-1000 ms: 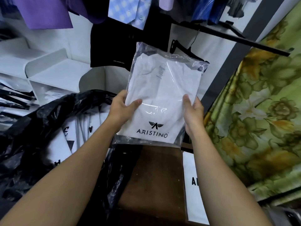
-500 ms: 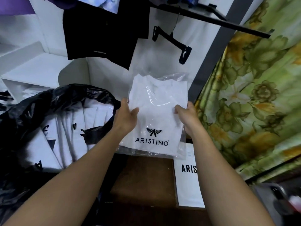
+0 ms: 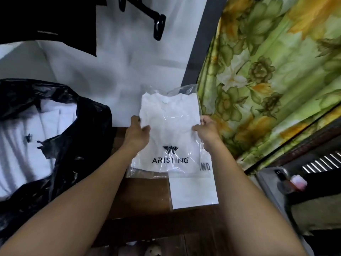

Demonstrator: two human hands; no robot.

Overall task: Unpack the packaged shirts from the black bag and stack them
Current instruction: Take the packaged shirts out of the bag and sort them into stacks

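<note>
Black crinkled plastic bag point(image 3: 83, 135) fills the left of the frame, with white packaged shirts point(image 3: 24, 145) showing in its mouth. A green floral curtain point(image 3: 267, 71) hangs at right. At centre you hold a folded white shirt in a glossy clear wrapper point(image 3: 169, 130) by its side edges. Your left hand point(image 3: 137, 133) and right hand point(image 3: 206, 132) each pinch it, thumbs on top. It sits above a brown wooden top point(image 3: 144, 193) and overlaps a flat white packet point(image 3: 193, 191) lying there.

Small clothing shop or its stockroom, viewed over a wooden table point(image 3: 147, 196).
Above the table, a black clip hanger point(image 3: 158, 28) and a dark garment point(image 3: 46, 19) hang against a white wall point(image 3: 129, 71). Left of it, a black bag point(image 3: 83, 145) holds many white shirt packets point(image 3: 22, 154). Over it is a packaged shirt point(image 3: 169, 130) printed ARISTINO. To its right hangs a green floral curtain point(image 3: 267, 71).
</note>
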